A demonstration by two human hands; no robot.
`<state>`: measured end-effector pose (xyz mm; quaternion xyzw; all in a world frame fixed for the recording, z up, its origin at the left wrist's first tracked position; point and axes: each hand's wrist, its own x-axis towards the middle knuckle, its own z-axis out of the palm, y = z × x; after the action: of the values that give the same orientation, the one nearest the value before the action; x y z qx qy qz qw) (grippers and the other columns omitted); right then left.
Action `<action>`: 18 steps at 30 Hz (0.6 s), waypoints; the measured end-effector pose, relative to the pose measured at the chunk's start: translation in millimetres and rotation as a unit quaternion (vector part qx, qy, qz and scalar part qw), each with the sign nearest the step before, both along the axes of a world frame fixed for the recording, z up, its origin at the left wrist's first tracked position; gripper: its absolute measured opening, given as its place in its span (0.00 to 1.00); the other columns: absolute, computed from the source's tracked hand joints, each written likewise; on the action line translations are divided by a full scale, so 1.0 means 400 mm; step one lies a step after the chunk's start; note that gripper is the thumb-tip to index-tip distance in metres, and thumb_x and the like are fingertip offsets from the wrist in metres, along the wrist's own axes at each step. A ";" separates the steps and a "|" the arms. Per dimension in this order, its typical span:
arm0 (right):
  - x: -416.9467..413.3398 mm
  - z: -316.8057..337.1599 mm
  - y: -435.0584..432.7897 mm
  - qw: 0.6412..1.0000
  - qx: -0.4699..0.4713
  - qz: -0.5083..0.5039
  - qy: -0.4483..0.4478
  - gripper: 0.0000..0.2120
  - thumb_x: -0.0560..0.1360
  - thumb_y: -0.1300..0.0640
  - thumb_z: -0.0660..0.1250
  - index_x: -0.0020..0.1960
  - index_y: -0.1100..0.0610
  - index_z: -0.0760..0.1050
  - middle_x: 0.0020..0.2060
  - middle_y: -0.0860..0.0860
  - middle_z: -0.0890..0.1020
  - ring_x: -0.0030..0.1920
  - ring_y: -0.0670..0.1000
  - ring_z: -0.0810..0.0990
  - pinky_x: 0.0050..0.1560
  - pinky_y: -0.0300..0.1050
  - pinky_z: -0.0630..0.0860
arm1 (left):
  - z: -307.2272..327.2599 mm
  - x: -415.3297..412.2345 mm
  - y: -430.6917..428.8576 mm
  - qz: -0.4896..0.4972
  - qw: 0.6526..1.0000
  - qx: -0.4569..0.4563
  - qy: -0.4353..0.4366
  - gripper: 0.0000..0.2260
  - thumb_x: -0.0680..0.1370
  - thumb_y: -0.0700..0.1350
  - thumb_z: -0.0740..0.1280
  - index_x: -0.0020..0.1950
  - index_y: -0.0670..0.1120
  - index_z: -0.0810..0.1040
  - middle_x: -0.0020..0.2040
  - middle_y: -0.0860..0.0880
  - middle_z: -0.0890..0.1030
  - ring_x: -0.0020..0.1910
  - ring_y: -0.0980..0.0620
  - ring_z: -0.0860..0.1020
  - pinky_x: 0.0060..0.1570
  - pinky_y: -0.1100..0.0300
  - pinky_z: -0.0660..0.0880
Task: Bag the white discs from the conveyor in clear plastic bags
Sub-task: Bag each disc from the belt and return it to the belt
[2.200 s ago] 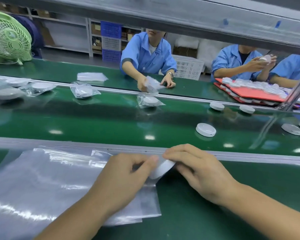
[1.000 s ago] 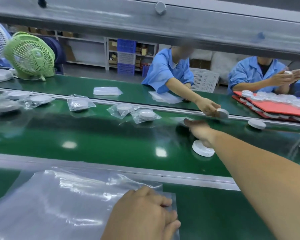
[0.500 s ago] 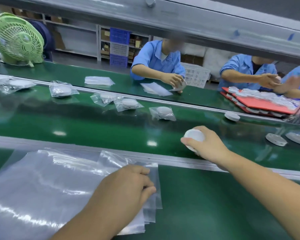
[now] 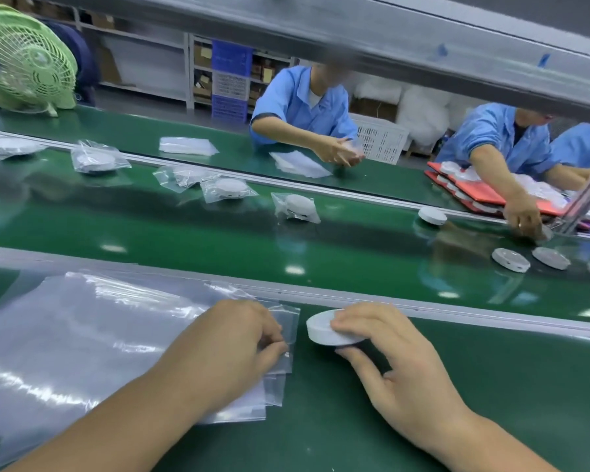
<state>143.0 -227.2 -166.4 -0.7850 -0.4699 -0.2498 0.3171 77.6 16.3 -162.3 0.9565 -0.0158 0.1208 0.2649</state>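
Note:
My right hand [image 4: 392, 359] grips a white disc [image 4: 321, 330] just above the green bench, fingers on top and thumb below. My left hand [image 4: 232, 342] pinches the edge of the top clear plastic bag [image 4: 288, 327] on a stack of bags [image 4: 89, 338] beside the disc. The disc is a short gap right of the bag's edge. On the conveyor belt [image 4: 218, 240] lie loose white discs [image 4: 510, 259] at the right and several bagged discs [image 4: 295, 206] toward the left.
A metal rail [image 4: 457, 310] separates my bench from the belt. People in blue shirts [image 4: 304, 107] work across the belt, one by red trays [image 4: 470, 192]. A green fan [image 4: 28, 59] stands far left. An overhead beam [image 4: 355, 32] crosses the top.
My right hand has carried the disc from the belt back over the rail to the bench, next to the bag. My left hand has shifted onto the top bag's edge. Bagged discs have drifted left.

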 end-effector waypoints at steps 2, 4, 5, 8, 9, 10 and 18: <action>0.013 -0.010 -0.004 1.000 -0.001 0.010 -0.008 0.12 0.77 0.63 0.71 0.60 0.55 0.82 0.59 0.43 0.81 0.63 0.48 0.80 0.64 0.43 0.75 | 0.002 0.001 0.002 0.015 0.999 -0.047 -0.002 0.06 0.75 0.54 0.70 0.42 0.57 0.86 0.48 0.67 0.82 0.47 0.68 0.79 0.50 0.67 0.76; 0.016 -0.015 -0.005 1.000 0.000 0.020 -0.018 0.12 0.77 0.64 0.71 0.59 0.55 0.82 0.60 0.45 0.81 0.66 0.49 0.79 0.66 0.44 0.75 | 0.013 0.000 0.001 0.037 0.992 -0.117 -0.017 0.05 0.74 0.54 0.71 0.41 0.59 0.86 0.50 0.70 0.81 0.50 0.74 0.77 0.50 0.76 0.71; 0.015 -0.014 -0.003 0.999 0.007 0.028 -0.023 0.12 0.78 0.64 0.71 0.59 0.55 0.82 0.60 0.45 0.82 0.67 0.50 0.79 0.67 0.44 0.75 | 0.020 -0.001 -0.002 0.044 0.988 -0.146 -0.027 0.04 0.74 0.55 0.71 0.41 0.60 0.86 0.50 0.71 0.81 0.50 0.75 0.77 0.51 0.78 0.68; 0.001 -0.003 0.008 0.998 0.043 0.050 -0.015 0.10 0.78 0.62 0.73 0.58 0.55 0.84 0.59 0.46 0.84 0.65 0.50 0.81 0.65 0.44 0.76 | 0.049 -0.006 -0.020 0.023 0.975 -0.220 -0.037 0.03 0.74 0.55 0.73 0.43 0.61 0.87 0.48 0.69 0.83 0.50 0.72 0.79 0.54 0.71 0.73; -0.010 0.001 0.015 0.997 0.068 0.047 0.005 0.09 0.76 0.60 0.75 0.57 0.54 0.84 0.57 0.45 0.84 0.63 0.49 0.82 0.63 0.44 0.78 | 0.059 -0.011 -0.028 -0.006 0.965 -0.260 -0.024 0.03 0.74 0.54 0.73 0.45 0.60 0.87 0.47 0.67 0.84 0.50 0.69 0.81 0.56 0.67 0.75; -0.026 0.007 0.023 0.993 0.107 0.035 0.043 0.09 0.75 0.56 0.77 0.55 0.51 0.84 0.55 0.44 0.85 0.59 0.48 0.84 0.59 0.43 0.80 | 0.069 -0.018 -0.036 -0.051 0.949 -0.312 -0.001 0.04 0.75 0.54 0.74 0.48 0.59 0.87 0.48 0.64 0.85 0.50 0.66 0.82 0.57 0.63 0.78; -0.103 0.081 0.074 0.898 0.235 0.039 0.369 0.22 0.63 0.28 0.76 0.48 0.42 0.87 0.64 0.42 0.83 0.67 0.44 0.78 0.59 0.38 0.77 | 0.096 -0.045 -0.126 -0.055 0.893 -0.427 -0.133 0.07 0.75 0.47 0.77 0.47 0.57 0.81 0.49 0.58 0.86 0.49 0.59 0.84 0.45 0.67 0.78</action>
<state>101.9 -197.6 -133.9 -0.7044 -0.2770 -0.0324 0.6527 59.7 -34.0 -124.0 0.7238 -0.0506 0.2270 0.6496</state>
